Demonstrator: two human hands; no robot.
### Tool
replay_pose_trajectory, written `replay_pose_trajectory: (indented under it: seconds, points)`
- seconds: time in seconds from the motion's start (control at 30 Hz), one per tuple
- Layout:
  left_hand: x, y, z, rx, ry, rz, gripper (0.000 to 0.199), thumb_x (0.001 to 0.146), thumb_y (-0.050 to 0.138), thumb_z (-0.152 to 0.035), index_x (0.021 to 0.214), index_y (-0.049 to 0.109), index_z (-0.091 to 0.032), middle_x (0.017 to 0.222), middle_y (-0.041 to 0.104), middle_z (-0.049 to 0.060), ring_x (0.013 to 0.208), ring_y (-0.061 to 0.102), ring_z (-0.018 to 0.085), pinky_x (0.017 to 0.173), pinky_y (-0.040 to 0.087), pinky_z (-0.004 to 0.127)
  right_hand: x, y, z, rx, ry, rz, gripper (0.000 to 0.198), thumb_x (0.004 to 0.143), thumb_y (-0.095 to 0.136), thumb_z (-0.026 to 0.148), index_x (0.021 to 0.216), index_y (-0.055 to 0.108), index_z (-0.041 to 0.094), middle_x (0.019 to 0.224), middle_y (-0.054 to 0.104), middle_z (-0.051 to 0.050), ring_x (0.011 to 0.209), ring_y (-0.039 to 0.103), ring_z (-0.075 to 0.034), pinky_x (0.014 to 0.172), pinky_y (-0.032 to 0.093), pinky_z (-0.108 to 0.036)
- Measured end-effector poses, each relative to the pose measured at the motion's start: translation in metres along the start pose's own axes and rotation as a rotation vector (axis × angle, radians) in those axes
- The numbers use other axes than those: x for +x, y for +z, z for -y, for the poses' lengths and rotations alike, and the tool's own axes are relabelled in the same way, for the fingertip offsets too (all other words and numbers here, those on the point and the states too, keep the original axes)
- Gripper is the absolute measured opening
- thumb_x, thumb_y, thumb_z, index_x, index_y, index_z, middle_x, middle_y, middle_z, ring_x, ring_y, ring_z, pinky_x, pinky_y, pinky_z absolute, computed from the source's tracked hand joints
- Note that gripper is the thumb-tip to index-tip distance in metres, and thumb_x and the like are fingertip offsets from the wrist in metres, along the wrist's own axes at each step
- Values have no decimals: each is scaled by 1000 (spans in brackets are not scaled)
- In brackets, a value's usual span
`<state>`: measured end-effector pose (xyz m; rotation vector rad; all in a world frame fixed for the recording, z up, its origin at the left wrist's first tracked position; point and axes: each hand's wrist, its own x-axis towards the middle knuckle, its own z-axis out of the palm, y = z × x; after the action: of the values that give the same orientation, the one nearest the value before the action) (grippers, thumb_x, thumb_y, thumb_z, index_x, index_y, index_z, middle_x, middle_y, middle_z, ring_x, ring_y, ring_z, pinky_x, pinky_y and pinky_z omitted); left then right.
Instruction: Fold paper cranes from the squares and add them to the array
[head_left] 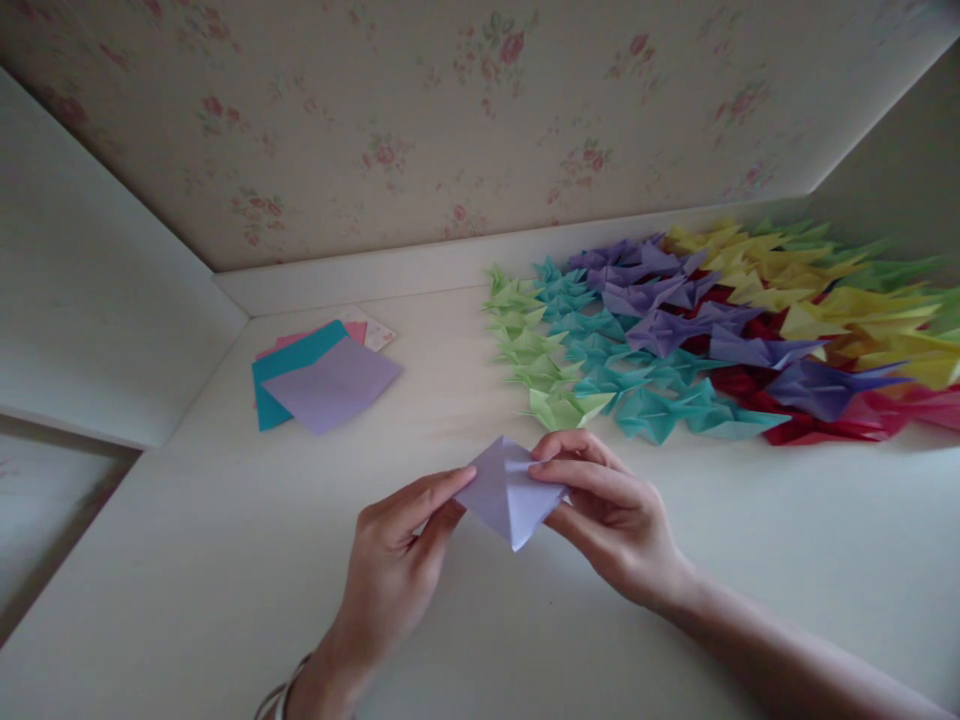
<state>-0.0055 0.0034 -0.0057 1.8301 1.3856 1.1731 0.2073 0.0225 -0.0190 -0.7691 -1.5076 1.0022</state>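
Note:
A small lavender sheet of origami paper (pixel 491 490), folded into a diamond with a crease down its middle, is held up between both hands over the white table. My left hand (pixel 401 550) pinches its left corner between thumb and index finger. On the opposite side, my right hand (pixel 611 510) grips the right corner, fingers on top and thumb beneath. One point of the diamond faces me, and its far point faces the wall. The underside of the folded paper is hidden.
Flat paper squares, a lavender one (pixel 337 385) over a teal one (pixel 274 395) and pink ones, lie at the back left. Rows of folded paper cranes (pixel 652 330) in green, teal, purple, red and yellow cover the back right. A flowered wall (pixel 420 130) rises behind the white table (pixel 247 560).

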Motion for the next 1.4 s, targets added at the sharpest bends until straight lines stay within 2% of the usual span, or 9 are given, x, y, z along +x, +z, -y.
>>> replay_pose_trajectory:
  seconds: [0.13,0.27,0.37,0.5,0.77,0.9,1.03,1.2,1.4]
  points:
    - [-1,-1,0,-60,-55,62,37,88,60,-10,115,74,-30,102,81,0,82,77,17,71,61,23,0,-2,-3,66,84,-17,20,85,74,31,105,78,32,111,60,-10,106,58,-25,72,56,-30]
    - [-4,-2,-1,-55,-113,130,37,92,56,-16,124,69,-30,109,79,2,84,76,18,69,60,25,0,-7,-6,-19,107,-35,20,85,74,38,104,79,33,96,58,-7,92,57,-22,73,54,-32]
    - [-6,-4,-1,-69,-167,159,35,96,53,-22,127,67,-29,122,74,2,102,73,20,83,59,28,1,-12,-6,-107,127,29,24,89,69,34,112,76,33,88,63,-5,80,59,-20,70,52,-32]
    - [-6,-4,0,-92,-196,141,32,98,51,-27,125,69,-30,127,71,0,119,65,21,98,53,30,1,-13,-4,-192,83,72,28,91,66,24,117,73,31,96,74,-6,83,67,-21,72,54,-32]
    - [-5,1,3,-117,-330,-49,26,96,56,-32,116,70,-24,102,80,3,88,74,20,68,59,24,-2,-7,-2,-209,69,81,23,90,61,12,100,77,25,92,79,-4,79,74,-19,69,57,-26]
    - [-5,2,-2,-162,-323,-121,21,92,62,-30,108,75,-25,99,81,2,80,75,17,65,59,22,-1,-6,-1,-220,88,81,23,89,62,12,99,77,25,92,79,-3,79,74,-18,70,57,-24]
    - [-3,-2,-6,-111,-283,-107,22,90,63,-27,107,77,-25,98,81,2,82,76,18,69,59,22,-1,-8,-4,-192,100,82,22,88,66,15,104,76,27,96,79,-3,83,74,-17,74,57,-24]
    - [-5,-4,-5,0,-276,-58,24,92,60,-28,105,78,-21,84,82,2,61,71,14,52,52,18,-4,-11,-8,-105,68,171,34,85,72,18,118,72,26,107,78,-6,88,74,-19,74,57,-24]
    - [-6,-4,-3,-121,-324,-82,22,91,62,-29,103,79,-23,91,81,2,76,73,15,60,55,17,-4,-12,-8,-27,132,285,33,88,68,15,119,72,24,91,80,-5,73,73,-16,62,54,-21]
